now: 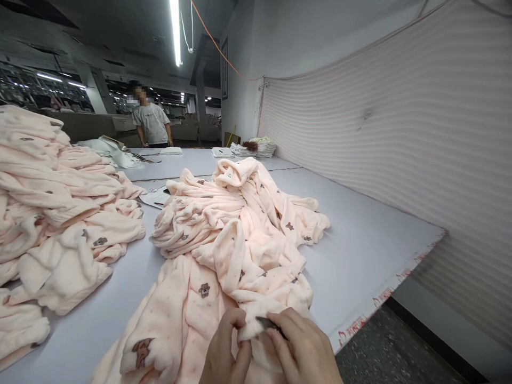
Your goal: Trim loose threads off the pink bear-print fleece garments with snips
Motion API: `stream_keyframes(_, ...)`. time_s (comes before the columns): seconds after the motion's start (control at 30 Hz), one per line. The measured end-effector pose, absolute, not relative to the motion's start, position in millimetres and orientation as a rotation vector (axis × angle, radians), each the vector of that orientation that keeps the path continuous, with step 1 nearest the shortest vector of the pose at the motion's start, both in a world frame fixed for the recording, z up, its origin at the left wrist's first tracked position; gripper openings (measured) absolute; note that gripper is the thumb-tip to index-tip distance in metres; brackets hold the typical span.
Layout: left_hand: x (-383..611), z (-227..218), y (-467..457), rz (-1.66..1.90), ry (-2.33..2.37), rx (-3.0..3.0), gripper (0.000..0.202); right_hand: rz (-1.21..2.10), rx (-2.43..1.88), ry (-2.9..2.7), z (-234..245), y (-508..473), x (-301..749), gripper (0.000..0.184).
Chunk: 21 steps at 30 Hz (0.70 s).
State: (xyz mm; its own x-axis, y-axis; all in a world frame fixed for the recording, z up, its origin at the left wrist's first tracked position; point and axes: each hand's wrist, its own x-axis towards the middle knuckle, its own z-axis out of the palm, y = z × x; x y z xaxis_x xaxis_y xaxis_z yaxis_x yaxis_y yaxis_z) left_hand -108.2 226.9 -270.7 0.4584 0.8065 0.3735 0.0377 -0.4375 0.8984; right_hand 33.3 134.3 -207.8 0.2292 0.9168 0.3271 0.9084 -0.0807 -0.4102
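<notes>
The one view, from the wearer's head, faces forward and tips down along the table. It is nearest to the left hand and right hand, seen from behind and above, cut by the bottom edge. The clothes fill the middle at close range. The view is wide: it takes in the lamp at top centre-left, a distant person at upper left, the sheet along the right and the floor at lower right.
</notes>
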Motion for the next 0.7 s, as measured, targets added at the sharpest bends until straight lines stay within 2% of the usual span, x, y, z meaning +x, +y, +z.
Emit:
stream_keyframes(0.13, -108, -270, 230, 1.056, 0.744, 1.639, 0.028, -0.072, -2.019, -1.58, -226, 136, 38, 0.023)
stream_keyframes(0.27, -107, -252, 240, 0.719, 0.61, 1.455, 0.021, -0.192, -2.079, -1.502, -231, 147, 48, 0.025)
stream_keyframes(0.43, -103, -231, 252, 0.505, 0.529, 0.981, 0.024, 0.1, -2.074, -1.351, -210, 158, 56, 0.009)
stream_keyframes(0.53, -100, -225, 255, 0.501, 0.441, 0.838, 0.026, 0.199, -1.892, -1.477, -205, 153, 52, 0.018)
stream_keyframes(0.6, -99, -223, 256, 0.491, 0.385, 0.803, 0.027, 0.102, -1.841, -1.559, -208, 148, 48, 0.028)
stream_keyframes(0.7, -98, -221, 255, 0.482, 0.366, 0.767, 0.027, -0.104, -1.862, -1.63, -214, 147, 44, 0.026)
